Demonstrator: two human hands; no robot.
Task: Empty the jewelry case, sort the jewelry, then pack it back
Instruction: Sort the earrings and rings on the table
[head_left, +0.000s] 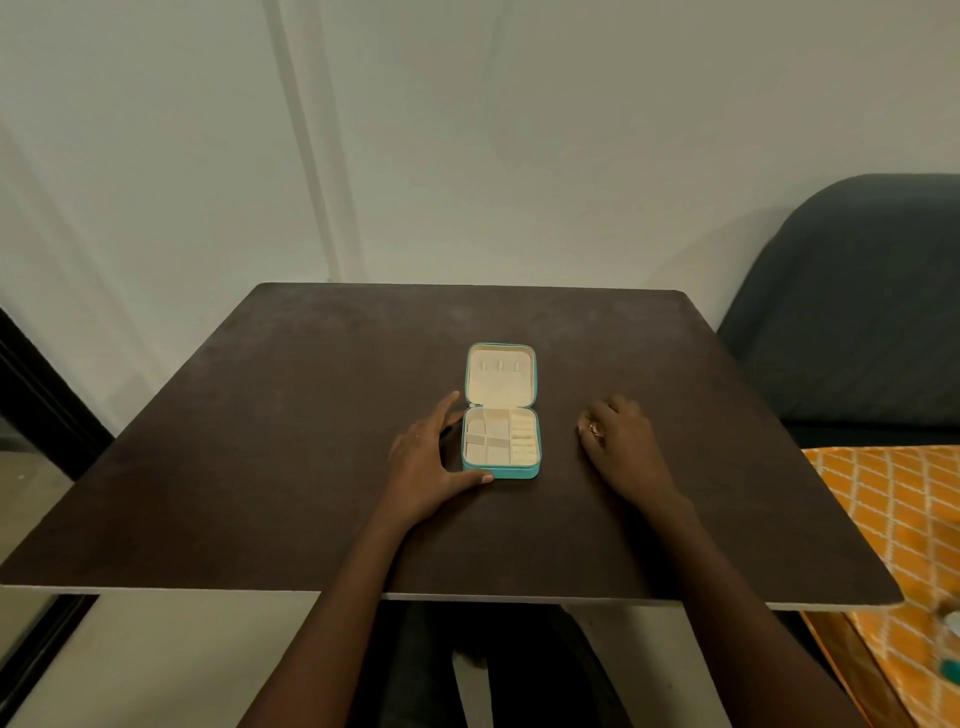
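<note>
A small teal jewelry case (525, 473) lies open in the middle of the dark table (291, 415), its lid flat toward the far side. Its cream compartments look empty. My left hand (423, 457) cups the case's left side, the thumb pressed on the front left corner and the fingers along the left wall. To the right of the case, apart from it, my right hand (621, 441) rests on the table with its fingers curled. A small gold-coloured jewelry piece (595, 429) shows at those fingers, pinched just above the tabletop. No other jewelry is visible on the table.
A dark upholstered chair (857, 312) stands at the right behind the table. An orange patterned cloth (893, 519) lies lower right beside the table edge. A pale wall rises right behind the table's far edge.
</note>
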